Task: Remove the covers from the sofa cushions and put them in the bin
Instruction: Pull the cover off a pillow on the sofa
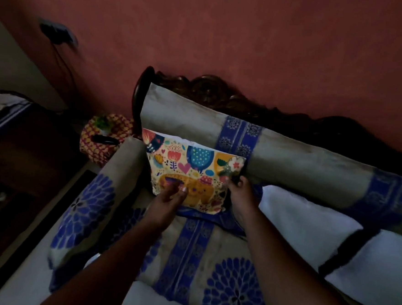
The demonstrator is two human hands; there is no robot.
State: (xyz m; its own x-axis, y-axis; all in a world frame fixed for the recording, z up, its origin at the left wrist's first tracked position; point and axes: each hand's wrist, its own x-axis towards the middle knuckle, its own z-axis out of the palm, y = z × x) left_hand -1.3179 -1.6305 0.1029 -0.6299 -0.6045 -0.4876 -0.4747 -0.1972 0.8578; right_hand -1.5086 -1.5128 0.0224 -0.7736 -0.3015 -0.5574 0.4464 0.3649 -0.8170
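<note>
One covered cushion (189, 173): left hand (168, 195) presses flat, right hand (240, 190) pinches its edge.

**Colours on the sofa**

The cushion cover (189, 173) is cream with bright flowers, hearts and an orange elephant. Behind it, the sofa cloth (185, 118) is beige with blue patterned bands and blue flowers. Right of it lie white cushions (309, 222); beyond, a reddish wall (227, 35).

A: Room is reading dim overall; left side is sinking into near-black shadow.

B: Patterned cushion cover (189, 173) is catching the most light, colours staying legible. White cushions (309, 222) are glowing faintly.

A: Wall socket (58, 34) is smearing with motion blur. Wide-angle lens is bending the sofa (211, 255) edges.
</note>
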